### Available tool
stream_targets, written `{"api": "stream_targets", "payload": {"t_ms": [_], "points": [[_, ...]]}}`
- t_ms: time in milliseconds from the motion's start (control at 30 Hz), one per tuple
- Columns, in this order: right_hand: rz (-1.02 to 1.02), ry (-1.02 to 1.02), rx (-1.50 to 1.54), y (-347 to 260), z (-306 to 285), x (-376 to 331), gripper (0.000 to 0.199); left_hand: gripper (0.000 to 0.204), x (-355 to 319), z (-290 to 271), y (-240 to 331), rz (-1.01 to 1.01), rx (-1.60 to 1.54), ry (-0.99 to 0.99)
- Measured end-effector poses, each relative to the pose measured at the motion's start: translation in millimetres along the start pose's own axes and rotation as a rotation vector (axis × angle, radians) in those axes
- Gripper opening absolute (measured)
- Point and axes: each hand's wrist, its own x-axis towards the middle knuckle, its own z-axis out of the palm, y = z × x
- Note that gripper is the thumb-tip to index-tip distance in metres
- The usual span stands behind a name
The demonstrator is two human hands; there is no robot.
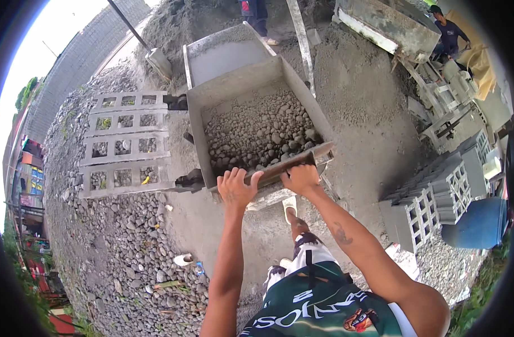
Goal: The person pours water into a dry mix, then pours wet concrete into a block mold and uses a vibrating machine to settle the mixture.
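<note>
A grey, dust-coated open box (198,124), holding gravel (257,126) with larger stones toward its near end, stands in front of me. My left hand (237,186) grips the left part of its near rim, fingers curled over the edge and thumb out to the right. Farther right along the same rim, my right hand (300,178) is closed over the edge. Both arms reach forward and down to it. The underside of the box is hidden from here.
Hollow concrete blocks (128,141) lie in a row on the left, and more blocks (436,202) are stacked right, near a blue drum (477,226). Beyond the box sits a pale tray (229,59). A person (449,35) is at far right; another's legs (257,17) show ahead.
</note>
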Motion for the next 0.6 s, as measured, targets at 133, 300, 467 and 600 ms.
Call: {"api": "stream_targets", "payload": {"t_ms": [133, 300, 467, 600], "points": [[-0.078, 0.132, 0.033, 4, 13, 21, 0.048, 0.036, 5, 20, -6, -0.072, -0.016, 0.013], [-0.083, 0.277, 0.099, 7, 20, 7, 0.032, 0.028, -11, 34, 1, -0.12, -0.055, 0.072], [-0.296, 0.716, 0.118, -4, 19, 83, 0.012, 0.032, 37, 62, -35, -0.109, 0.006, 0.046], [-0.257, 0.655, 0.076, 6, 18, 236, 0.017, 0.036, 156, 151, -97, -0.1, -0.041, 0.082]]}}
